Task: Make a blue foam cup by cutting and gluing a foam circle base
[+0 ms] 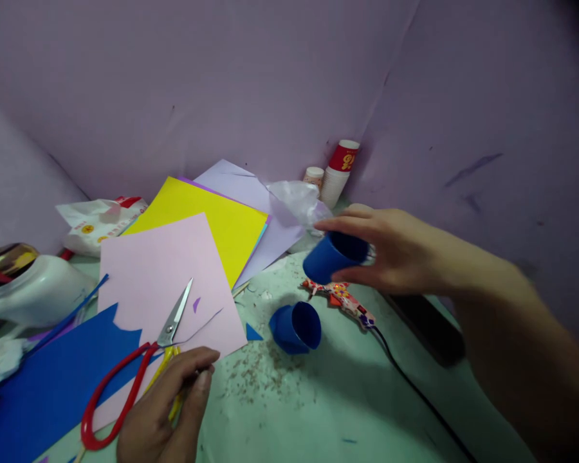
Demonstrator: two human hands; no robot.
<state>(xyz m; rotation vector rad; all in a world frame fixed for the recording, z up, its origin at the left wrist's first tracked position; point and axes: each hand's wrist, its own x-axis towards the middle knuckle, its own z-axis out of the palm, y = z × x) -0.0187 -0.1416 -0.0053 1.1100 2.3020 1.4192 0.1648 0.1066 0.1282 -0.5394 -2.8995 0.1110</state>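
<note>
A blue cup is tilted above the table, held by its sides between the thumb and fingers of my right hand. Below it and to the left, a second blue piece shaped like a cup lies tipped on the table, its open end toward me. My left hand is low in the view with thumb and forefinger pressed together; whatever may be between them is hidden. Beside that hand lie red-handled scissors, blades open on pink paper. Yellow handles show partly behind my left fingers.
A floral-patterned glue gun with a black cord lies under the raised cup. Blue paper, yellow paper and lilac sheets are on the left. Stacked paper cups stand at the wall. A dark oblong object lies beneath my right forearm.
</note>
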